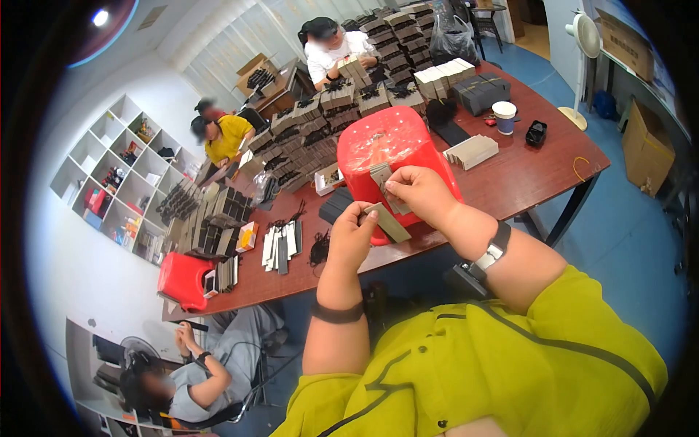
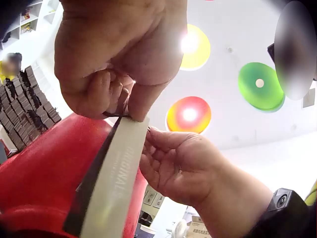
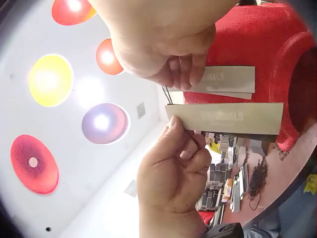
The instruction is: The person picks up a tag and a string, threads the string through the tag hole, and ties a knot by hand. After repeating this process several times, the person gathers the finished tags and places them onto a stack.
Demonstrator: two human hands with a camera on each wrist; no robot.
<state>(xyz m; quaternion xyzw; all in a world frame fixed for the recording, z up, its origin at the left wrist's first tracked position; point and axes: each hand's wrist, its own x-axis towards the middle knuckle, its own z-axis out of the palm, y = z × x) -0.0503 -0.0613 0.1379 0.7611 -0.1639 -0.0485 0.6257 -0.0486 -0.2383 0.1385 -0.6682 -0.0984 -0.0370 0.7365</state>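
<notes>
Card strip (image 3: 228,118) is pinched by left hand (image 3: 173,171), cord (image 3: 168,95) by right hand (image 3: 171,42).

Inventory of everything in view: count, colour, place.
table: one, reddish-brown, centre
stools: two, red, centre and left
held strips: at least two, grey-green, in hands
bundles: many, grey and black, table's far side
cup: one, white and blue, table's right
fan: one, white, beyond table
shelves: one unit, white, left wall
other people: at least four, around table
left hand: one, bare, pinching strip
right hand: one, bare, pinching another
</notes>
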